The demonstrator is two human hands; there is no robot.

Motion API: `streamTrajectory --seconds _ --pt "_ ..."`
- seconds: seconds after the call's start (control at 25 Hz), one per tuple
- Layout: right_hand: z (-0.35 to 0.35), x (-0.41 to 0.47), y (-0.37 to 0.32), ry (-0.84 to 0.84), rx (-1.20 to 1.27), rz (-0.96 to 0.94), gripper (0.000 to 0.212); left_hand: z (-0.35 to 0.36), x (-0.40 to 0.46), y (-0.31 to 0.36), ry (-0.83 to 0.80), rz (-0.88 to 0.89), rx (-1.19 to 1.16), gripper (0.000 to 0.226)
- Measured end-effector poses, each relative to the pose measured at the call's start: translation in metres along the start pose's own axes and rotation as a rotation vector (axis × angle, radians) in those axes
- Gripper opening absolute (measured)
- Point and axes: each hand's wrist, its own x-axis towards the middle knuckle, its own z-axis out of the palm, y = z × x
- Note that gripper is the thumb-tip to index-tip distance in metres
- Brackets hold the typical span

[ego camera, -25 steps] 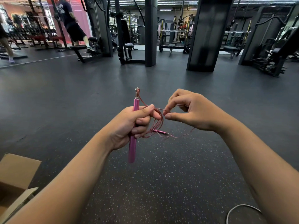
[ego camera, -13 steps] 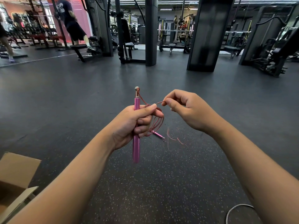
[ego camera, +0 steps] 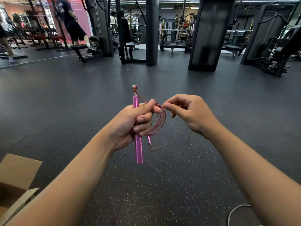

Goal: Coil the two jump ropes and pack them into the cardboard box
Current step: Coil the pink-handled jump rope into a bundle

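**Pink jump rope being held up over the gym floor**

The left hand (ego camera: 130, 124) is wrapping its fingers round the pink handle (ego camera: 138, 144) of a jump rope, holding it upright in front of the person, with the thumb lying across the top of the fist. The handle's silver swivel tip (ego camera: 134, 89) is pointing up and away, and its plain lower end is sticking out below the fist. Several loops of the thin reddish cord (ego camera: 160, 121) are hanging from the left hand, bunched between the thumb and the curled fingers. The second, smaller-looking pink handle (ego camera: 149, 141) is dangling just below the loops, near the first handle but not touching it as far as can be seen.

The right hand (ego camera: 190, 113) is pinching the cord between thumb and forefinger just beside the left thumb, with the other fingers curled in toward the palm. A loose length of the cord is trailing down below the hands, blurred against the speckled black floor (ego camera: 162, 193).

The cardboard box (ego camera: 17, 175) is sitting open at the lower left edge, well apart from the rope, with one flap up. A pale grey cord (ego camera: 234, 211) is lying curved on the floor at the lower right; what it belongs to cannot be told. Farther back, weight machines, benches and dark pillars are standing, and a person in dark shorts (ego camera: 71, 23) is at a bench in the upper left.
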Motion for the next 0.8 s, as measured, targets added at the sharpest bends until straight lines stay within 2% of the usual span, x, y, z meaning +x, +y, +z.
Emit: streamTrajectory --seconds 0.12,0.2,0.36,0.52,0.6,0.68,0.8 --pt "0.000 0.000 -0.001 -0.074 -0.013 0.017 0.009 0.000 0.001 0.002 0.019 0.012 -0.081 0.034" --pt "0.001 0.001 -0.003 -0.061 0.000 0.020 0.010 0.002 0.001 0.003 0.048 0.016 -0.123 0.037" --pt "0.009 0.002 -0.006 -0.045 -0.066 0.011 0.012 0.013 0.003 0.002 0.117 0.089 -0.250 0.030" --pt "0.013 -0.002 -0.014 -0.275 -0.030 0.199 0.021 0.020 0.008 0.002 0.181 0.152 -0.414 0.034" --pt "0.014 -0.008 -0.024 -0.417 -0.012 0.287 0.027 0.023 0.010 0.000 0.263 0.240 -0.390 0.031" --pt "0.018 -0.012 -0.032 -0.554 0.017 0.293 0.026 0.022 0.013 -0.004 0.333 0.320 -0.314 0.029" --pt "0.020 -0.012 -0.034 -0.618 0.004 0.275 0.024 0.017 0.016 -0.008 0.413 0.387 0.034 0.026"
